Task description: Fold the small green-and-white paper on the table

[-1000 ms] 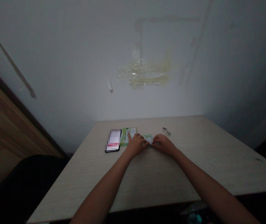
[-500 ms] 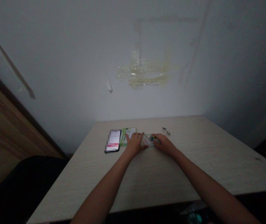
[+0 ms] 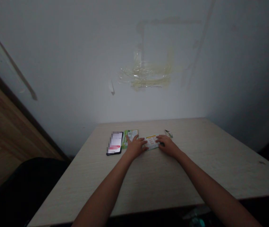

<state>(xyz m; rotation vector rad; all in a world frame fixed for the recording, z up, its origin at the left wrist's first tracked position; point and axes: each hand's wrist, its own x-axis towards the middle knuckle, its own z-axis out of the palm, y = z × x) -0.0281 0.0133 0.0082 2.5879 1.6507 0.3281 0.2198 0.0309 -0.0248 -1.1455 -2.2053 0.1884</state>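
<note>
Both hands are resting flat on a small printed card that is lying on the pale wooden table, towards its far edge near the wall. The left hand is lying palm down with its fingers spread, its fingertips pressing the card's left end, and it is gripping nothing. The right hand is also lying open and palm down, its fingertips covering the card's right end; in this dim light it is hard to be sure whether the thumb is tucked under the card's edge or just sitting on top.

The card is lying flat between the two hands with its long side running left to right, so each hand is meeting one short end of it. Neither hand is clearly nearer: both are touching it, with the card's yellow and white face showing in the gap between them.

Just to the left of the left hand a green leaflet is lying flat, partly under the spread fingers, and beyond that a phone is lying face up with its screen lit. A small wrapper is sitting just past the right hand, apart from the card.
</note>
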